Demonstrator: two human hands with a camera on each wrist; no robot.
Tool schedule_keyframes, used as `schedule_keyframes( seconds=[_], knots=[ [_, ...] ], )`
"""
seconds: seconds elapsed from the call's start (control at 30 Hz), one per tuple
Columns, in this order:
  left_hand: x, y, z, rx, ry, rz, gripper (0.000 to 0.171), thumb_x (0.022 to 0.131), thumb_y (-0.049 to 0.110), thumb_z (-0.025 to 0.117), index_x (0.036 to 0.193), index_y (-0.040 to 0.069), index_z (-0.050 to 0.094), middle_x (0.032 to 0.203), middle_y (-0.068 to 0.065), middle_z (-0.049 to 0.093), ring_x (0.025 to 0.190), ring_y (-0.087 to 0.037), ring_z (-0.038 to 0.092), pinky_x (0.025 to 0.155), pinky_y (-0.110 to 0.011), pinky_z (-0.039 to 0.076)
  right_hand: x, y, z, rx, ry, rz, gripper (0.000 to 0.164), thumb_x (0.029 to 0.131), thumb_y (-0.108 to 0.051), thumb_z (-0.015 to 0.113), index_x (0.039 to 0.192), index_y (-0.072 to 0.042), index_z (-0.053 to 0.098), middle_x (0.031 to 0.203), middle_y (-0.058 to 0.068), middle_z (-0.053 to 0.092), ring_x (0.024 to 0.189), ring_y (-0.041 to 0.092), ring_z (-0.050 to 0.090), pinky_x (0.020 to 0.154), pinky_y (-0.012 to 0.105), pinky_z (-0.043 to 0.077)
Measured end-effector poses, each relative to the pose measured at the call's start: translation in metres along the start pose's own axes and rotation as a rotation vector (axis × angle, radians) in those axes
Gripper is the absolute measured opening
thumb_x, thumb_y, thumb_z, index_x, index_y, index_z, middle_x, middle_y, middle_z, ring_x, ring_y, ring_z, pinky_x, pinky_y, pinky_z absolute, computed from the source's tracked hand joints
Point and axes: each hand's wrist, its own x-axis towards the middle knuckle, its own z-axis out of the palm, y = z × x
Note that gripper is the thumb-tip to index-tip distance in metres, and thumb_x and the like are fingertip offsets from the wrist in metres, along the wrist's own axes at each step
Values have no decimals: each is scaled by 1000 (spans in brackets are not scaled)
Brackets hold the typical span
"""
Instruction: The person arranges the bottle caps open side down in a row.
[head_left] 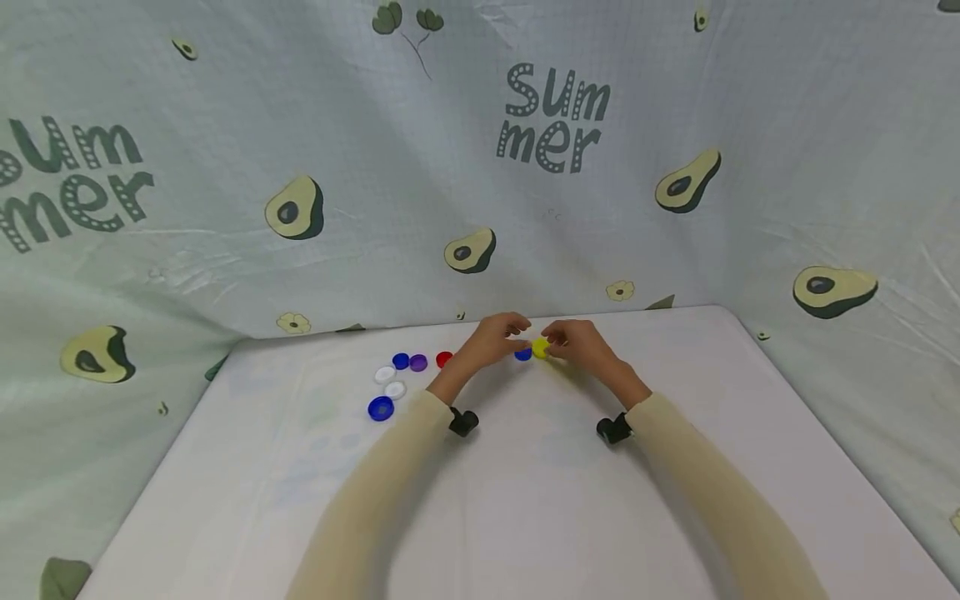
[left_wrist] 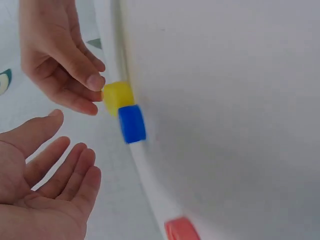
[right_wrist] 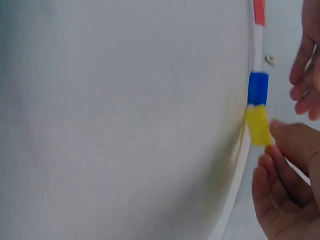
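Note:
At the far part of the table, my right hand pinches the edge of a yellow bottle cap between thumb and fingertip. A blue bottle cap stands right beside the yellow one, overlapping it slightly in the left wrist view. My left hand hovers on the other side of the blue cap, palm turned toward it, fingers loosely bent and holding nothing. A red bottle cap lies left of these two, partly hidden behind the left wrist in the head view.
Further left on the white table lie a small blue cap, a purple cap, two white caps and a larger blue cap. A printed cloth hangs behind the table's far edge.

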Motion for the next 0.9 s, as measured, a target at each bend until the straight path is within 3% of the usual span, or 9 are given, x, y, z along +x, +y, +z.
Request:
schedule_keyframes(
  seconds=[0.2, 0.33, 0.57, 0.7, 0.9],
  knots=[
    [-24, -8, -26, 0, 98, 42, 35, 99, 12, 67, 132, 0, 62, 132, -20, 63, 121, -30, 63, 106, -39, 49, -6, -20, 10, -84, 97, -16, 31, 94, -7, 72, 125, -1, 69, 118, 16, 66, 107, 31, 64, 95, 43, 55],
    [-44, -19, -39, -14, 125, 14, 32, 99, 11, 67, 129, 0, 63, 130, -20, 64, 120, -30, 64, 104, -38, 52, -10, -35, 17, -30, 62, -9, 30, 95, -9, 73, 124, -4, 70, 117, 12, 67, 107, 28, 63, 95, 40, 56],
    [-79, -40, -53, -12, 139, 10, 31, 98, 7, 67, 126, -5, 64, 125, -23, 66, 112, -33, 66, 95, -43, 56, -8, -56, 31, 70, 19, -162, 27, 94, -9, 73, 120, 0, 72, 111, 13, 71, 95, 23, 65, 88, 35, 58],
    [-87, -48, -60, -10, 133, 6, 34, 97, 5, 67, 127, -7, 63, 125, -25, 66, 112, -36, 66, 95, -46, 56, -2, -63, 42, 114, 7, -215, 27, 94, -9, 74, 119, 0, 72, 113, 14, 72, 97, 23, 67, 88, 34, 58],
    [-78, -59, -68, 73, 96, 25, 37, 90, 0, 74, 125, -8, 64, 123, -25, 67, 115, -39, 64, 102, -48, 51, 9, -77, 60, 160, -35, -156, 30, 94, -11, 74, 122, -3, 70, 115, 10, 72, 101, 22, 67, 90, 30, 58]
  ],
)
